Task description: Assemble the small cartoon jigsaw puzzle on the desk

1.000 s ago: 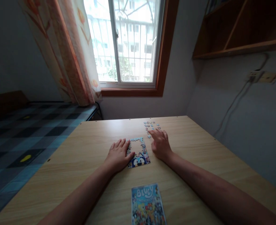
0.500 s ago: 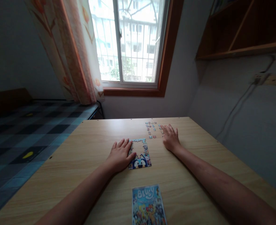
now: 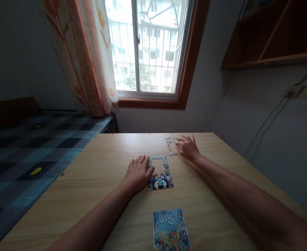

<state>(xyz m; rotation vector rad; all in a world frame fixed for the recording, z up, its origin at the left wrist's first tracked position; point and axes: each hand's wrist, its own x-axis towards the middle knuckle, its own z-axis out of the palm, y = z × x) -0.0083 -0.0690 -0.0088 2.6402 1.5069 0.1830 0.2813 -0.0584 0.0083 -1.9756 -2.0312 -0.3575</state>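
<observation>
Head view, left hand (image 3: 138, 174) spread on puzzle (image 3: 160, 183), right hand (image 3: 188, 147) half-curled by pieces (image 3: 171, 154), hold unclear, shelf (image 3: 276, 61) holding blurred items (image 3: 248, 8)

Card (image 3: 171, 229) cut off by bottom edge, puzzle (image 3: 160, 183) partly hidden by left hand (image 3: 138, 174), loose pieces (image 3: 171, 154) too small for detail

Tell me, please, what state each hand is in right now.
Left hand: open, resting at the left edge of the colourful, rectangular, incomplete jigsaw puzzle.
Right hand: beside small, multicoloured, loose jigsaw pieces; whether it grips one cannot be told.
</observation>
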